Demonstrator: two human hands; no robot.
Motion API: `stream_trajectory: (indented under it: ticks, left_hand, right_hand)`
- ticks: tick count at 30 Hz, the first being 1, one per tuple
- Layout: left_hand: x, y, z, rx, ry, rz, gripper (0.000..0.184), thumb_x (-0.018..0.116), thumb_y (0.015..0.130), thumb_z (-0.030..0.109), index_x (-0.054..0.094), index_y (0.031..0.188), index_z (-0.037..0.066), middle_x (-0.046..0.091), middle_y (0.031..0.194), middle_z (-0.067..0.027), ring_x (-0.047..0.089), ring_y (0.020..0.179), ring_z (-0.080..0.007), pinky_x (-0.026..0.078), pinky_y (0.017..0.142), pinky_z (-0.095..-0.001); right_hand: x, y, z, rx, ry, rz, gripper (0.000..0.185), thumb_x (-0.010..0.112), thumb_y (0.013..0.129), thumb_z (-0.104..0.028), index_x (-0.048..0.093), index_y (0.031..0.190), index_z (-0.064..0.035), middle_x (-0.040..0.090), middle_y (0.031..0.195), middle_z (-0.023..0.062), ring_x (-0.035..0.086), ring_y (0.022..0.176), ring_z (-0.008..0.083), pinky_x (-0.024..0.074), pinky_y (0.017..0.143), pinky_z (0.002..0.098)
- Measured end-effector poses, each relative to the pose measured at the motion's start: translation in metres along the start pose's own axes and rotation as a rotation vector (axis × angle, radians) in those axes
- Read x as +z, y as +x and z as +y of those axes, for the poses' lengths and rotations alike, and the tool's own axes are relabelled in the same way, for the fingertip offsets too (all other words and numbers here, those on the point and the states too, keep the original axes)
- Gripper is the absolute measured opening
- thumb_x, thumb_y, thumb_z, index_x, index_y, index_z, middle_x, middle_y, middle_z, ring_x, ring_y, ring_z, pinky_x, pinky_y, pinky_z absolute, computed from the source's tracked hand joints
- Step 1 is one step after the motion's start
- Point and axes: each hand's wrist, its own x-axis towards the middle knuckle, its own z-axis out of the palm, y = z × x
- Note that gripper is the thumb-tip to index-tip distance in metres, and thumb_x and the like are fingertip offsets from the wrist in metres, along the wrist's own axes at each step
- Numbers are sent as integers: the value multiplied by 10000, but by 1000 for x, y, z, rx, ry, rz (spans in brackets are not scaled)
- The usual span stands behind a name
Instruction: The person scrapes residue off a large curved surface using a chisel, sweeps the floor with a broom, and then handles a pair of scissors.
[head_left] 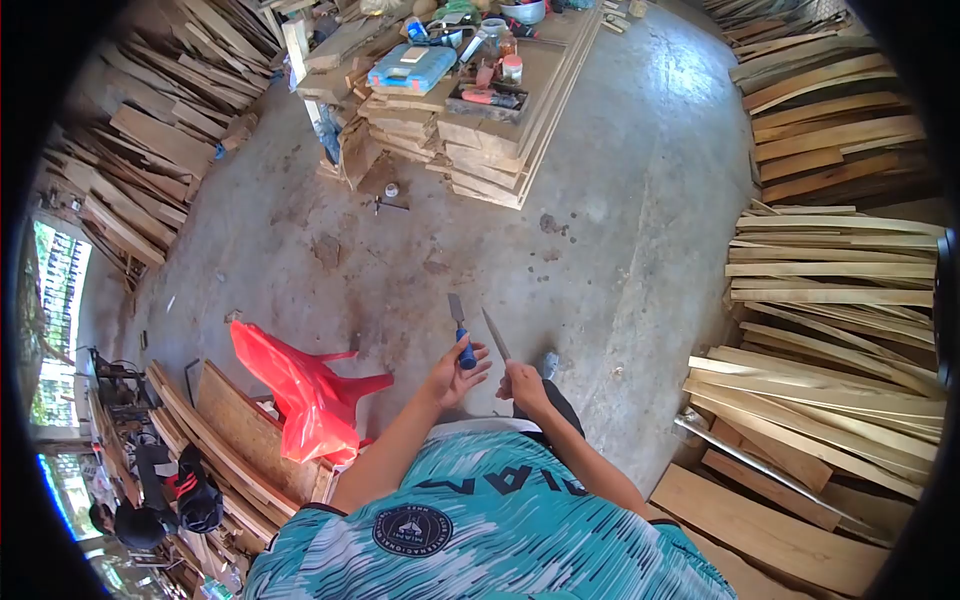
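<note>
Across the palm of my left hand (448, 382) lies a chisel (465, 350) with a blue handle. My thumb presses on the handle while the other fingers are partly spread, and the flat metal blade points away from me. My right hand (527, 388) is wrapped around the near end of a file (496, 335), a long grey tool tapering to a point. Its tip slants toward the chisel, with a gap between the two. The part of the file inside my fist is hidden.
A red plastic chair (305, 385) stands at my left. Ahead, stacked boards (480, 150) carry a blue case (412, 68) and hand tools. Timber piles (830, 270) line the right side, more planks (150, 150) the left. A hammer-like tool (391, 205) lies on the concrete floor.
</note>
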Motion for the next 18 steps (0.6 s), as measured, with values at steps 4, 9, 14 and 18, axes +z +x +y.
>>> stream_trajectory:
  ticks: [4, 9, 14, 18]
  left_hand:
    - [69, 60, -5, 2, -64, -111, 465, 602, 922, 462, 562, 1200, 91, 613, 1192, -133, 591, 1117, -276, 449, 980, -417]
    - [148, 122, 13, -83, 57, -68, 425, 587, 936, 426, 574, 1189, 84, 637, 1169, -127, 623, 1062, -254, 483, 936, -379]
    - [177, 202, 25, -107, 157, 17, 354, 612, 918, 361, 634, 1082, 48, 666, 1078, -100, 644, 985, -193, 514, 855, -327]
    - [209, 269, 45, -116, 278, 9, 329, 622, 909, 328, 654, 1036, 26, 667, 978, -86, 648, 904, -177, 514, 828, -298]
  right_hand:
    - [-57, 31, -57, -57, -192, -97, 483, 377, 1014, -334, 565, 727, 6, 569, 585, 85, 605, 515, 194, 500, 512, 335]
    - [-114, 63, -117, -64, -412, -113, 492, 376, 997, -330, 597, 748, 32, 610, 632, 130, 634, 586, 256, 493, 570, 393]
    - [-159, 120, -130, -129, -464, -72, 463, 409, 997, -326, 589, 744, 17, 602, 627, 86, 591, 567, 183, 463, 520, 333]
    - [-197, 165, -164, -19, -361, -28, 451, 428, 1000, -329, 593, 763, 18, 591, 647, 72, 563, 555, 165, 449, 505, 324]
